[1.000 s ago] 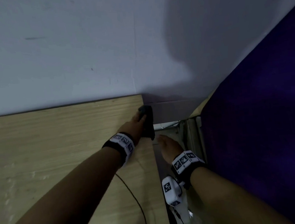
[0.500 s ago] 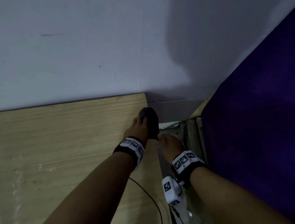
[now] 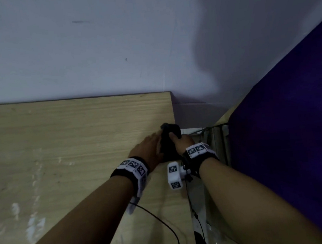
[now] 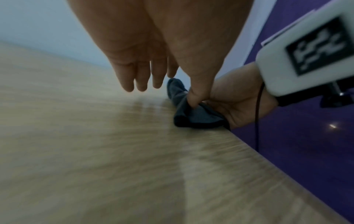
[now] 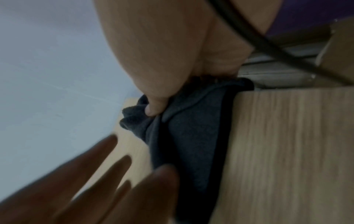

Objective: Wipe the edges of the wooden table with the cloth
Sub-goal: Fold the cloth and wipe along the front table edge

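Note:
The light wooden table runs to its right edge near the far corner. A dark grey cloth is draped over that edge. My right hand grips it from the side, with the thumb pressed on top and the other fingers hidden under the fabric. My left hand hovers over the tabletop just left of the cloth, its fingers straight; only its thumb tip touches the fabric. In the right wrist view the cloth hangs down the table's side face.
A white wall runs along the table's far edge. A tall purple surface stands close on the right, leaving a narrow gap beside the table. A black cable lies across the near tabletop.
My left hand held the cloth at the far right edge; now its fingers have let go. My right hand has come up from the gap and taken hold of the cloth.

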